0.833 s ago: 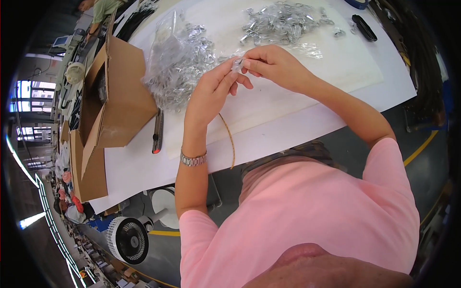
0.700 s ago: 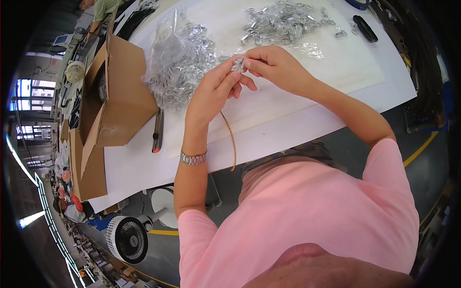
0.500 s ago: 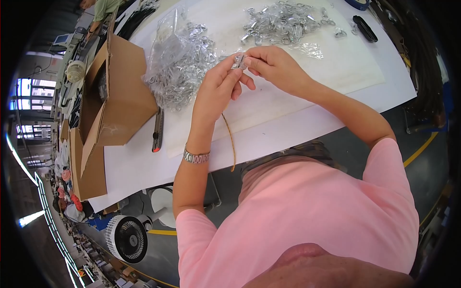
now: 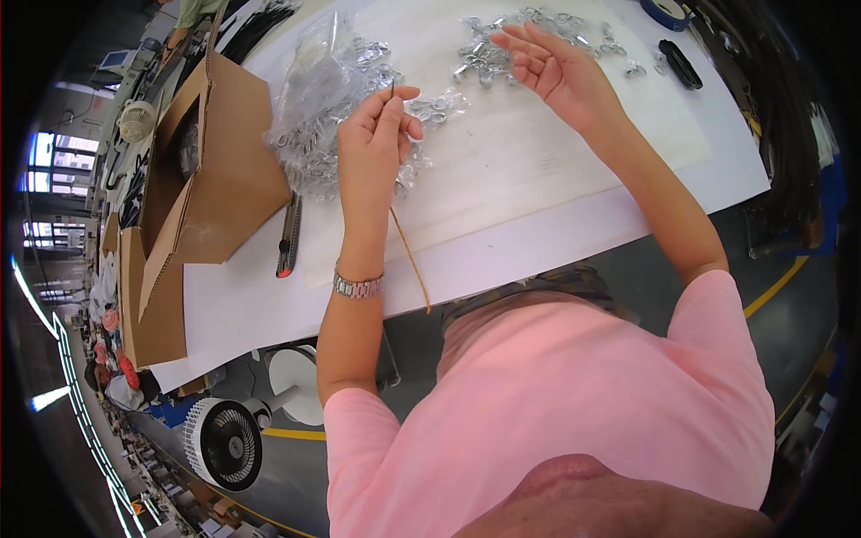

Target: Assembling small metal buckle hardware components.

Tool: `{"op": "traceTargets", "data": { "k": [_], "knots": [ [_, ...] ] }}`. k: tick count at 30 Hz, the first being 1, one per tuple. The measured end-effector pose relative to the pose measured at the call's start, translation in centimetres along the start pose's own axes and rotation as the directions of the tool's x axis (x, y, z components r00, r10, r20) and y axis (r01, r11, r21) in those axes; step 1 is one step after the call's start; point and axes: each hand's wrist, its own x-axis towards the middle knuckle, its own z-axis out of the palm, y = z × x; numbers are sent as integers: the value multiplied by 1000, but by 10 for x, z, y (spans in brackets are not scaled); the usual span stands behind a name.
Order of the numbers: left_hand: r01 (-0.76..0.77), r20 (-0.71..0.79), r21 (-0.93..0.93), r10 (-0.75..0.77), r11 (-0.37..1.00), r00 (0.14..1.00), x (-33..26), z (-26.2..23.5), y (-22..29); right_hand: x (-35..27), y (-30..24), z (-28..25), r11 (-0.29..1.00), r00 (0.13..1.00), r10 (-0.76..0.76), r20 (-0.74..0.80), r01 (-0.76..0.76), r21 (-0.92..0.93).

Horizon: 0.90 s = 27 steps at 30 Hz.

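My left hand (image 4: pixel 372 130) is closed in a pinch over the left part of the table. A thin tan cord (image 4: pixel 410 255) is in it: a dark, narrow tip stands up above the thumb and forefinger, and the other end trails below the wrist to the table's near edge. Beside those fingers lies a heap of small silvery metal hooks (image 4: pixel 309 148), partly under clear plastic. My right hand (image 4: pixel 556 76) is raised, fingers apart and holding nothing, over a second group of metal hooks (image 4: pixel 484 58), which it partly covers.
An open cardboard box (image 4: pixel 238 152) stands at the table's left, with a utility knife (image 4: pixel 289 238) beside it. A black oblong object (image 4: pixel 680 65) and a blue tape roll (image 4: pixel 665 12) lie far right. A fan (image 4: pixel 229 444) stands below the table's left edge.
My hands were together over a small metal piece; now they are apart. The right has moved far and right, opened and empty. The left has shifted left, a cord tip now showing.
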Motion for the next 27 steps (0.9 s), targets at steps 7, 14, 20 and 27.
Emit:
{"op": "traceTargets", "data": {
  "k": [7,14,20,27],
  "knots": [
    [-12,-88,-180,-4,984,996,12,-18,-10,20,48,15,-88,841,-238,486,480,-873],
    [-16,-58,-148,8,989,998,7,-13,-6,48,58,22,-499,807,-10,590,508,-702],
    [-38,-162,-89,23,995,987,5,-7,-17,25,41,26,271,914,-152,376,404,-873],
    [98,146,-154,-75,983,986,13,-11,-16,7,26,33,690,942,178,283,85,-718]
  ]
}}
